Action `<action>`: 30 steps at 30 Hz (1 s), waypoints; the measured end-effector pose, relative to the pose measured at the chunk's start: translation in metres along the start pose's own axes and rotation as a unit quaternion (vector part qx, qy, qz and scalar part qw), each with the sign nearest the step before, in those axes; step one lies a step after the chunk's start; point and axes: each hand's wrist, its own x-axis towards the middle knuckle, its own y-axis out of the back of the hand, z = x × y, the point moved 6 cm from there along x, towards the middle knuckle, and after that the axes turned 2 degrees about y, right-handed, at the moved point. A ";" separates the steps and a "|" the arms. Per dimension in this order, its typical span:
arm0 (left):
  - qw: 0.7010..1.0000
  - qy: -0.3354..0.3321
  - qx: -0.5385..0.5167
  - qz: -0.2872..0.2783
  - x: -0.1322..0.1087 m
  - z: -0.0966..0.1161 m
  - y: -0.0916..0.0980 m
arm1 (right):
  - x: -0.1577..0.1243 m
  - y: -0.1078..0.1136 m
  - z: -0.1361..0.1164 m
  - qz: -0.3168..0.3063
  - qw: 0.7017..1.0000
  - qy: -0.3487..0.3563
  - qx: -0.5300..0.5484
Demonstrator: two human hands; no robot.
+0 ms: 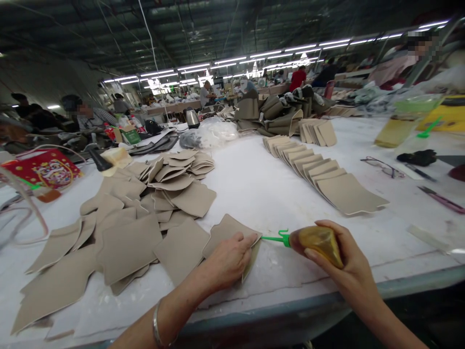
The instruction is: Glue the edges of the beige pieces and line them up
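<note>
My left hand (227,259) is closed on the lifted edge of a beige fabric piece (227,230) lying near the front of the white table (254,189). My right hand (336,254) grips an amber glue bottle (319,241) with a green nozzle (276,238). The nozzle tip touches the right edge of that piece, beside my left fingers. To the left spreads a loose pile of the same beige pieces (145,208).
A fanned row of beige pieces (319,174) runs up the table's right side. Spectacles (383,166), a dark cloth (417,157) and another glue bottle (395,128) lie at the right. A red box (43,168) and cables sit far left. People work at tables behind.
</note>
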 end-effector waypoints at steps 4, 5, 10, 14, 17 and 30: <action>1.000 -0.001 -0.015 0.002 -0.001 0.001 0.001 | -0.006 0.000 0.003 -0.009 1.000 -0.011 0.002; 1.000 -0.003 -0.017 0.004 -0.002 0.002 0.001 | -0.010 -0.002 0.004 -0.028 0.999 -0.023 0.010; 1.000 0.000 -0.013 0.014 -0.002 0.003 0.002 | -0.018 -0.008 0.008 -0.057 0.993 -0.083 0.053; 1.000 -0.003 -0.024 0.017 -0.002 0.002 0.002 | -0.015 -0.004 0.007 0.003 0.996 -0.084 0.037; 1.000 0.000 -0.025 0.017 -0.003 0.001 0.002 | -0.023 -0.010 0.006 -0.038 0.993 -0.097 0.057; 1.000 0.013 -0.014 0.019 -0.002 0.000 0.000 | -0.045 -0.022 -0.001 -0.070 0.965 -0.182 0.175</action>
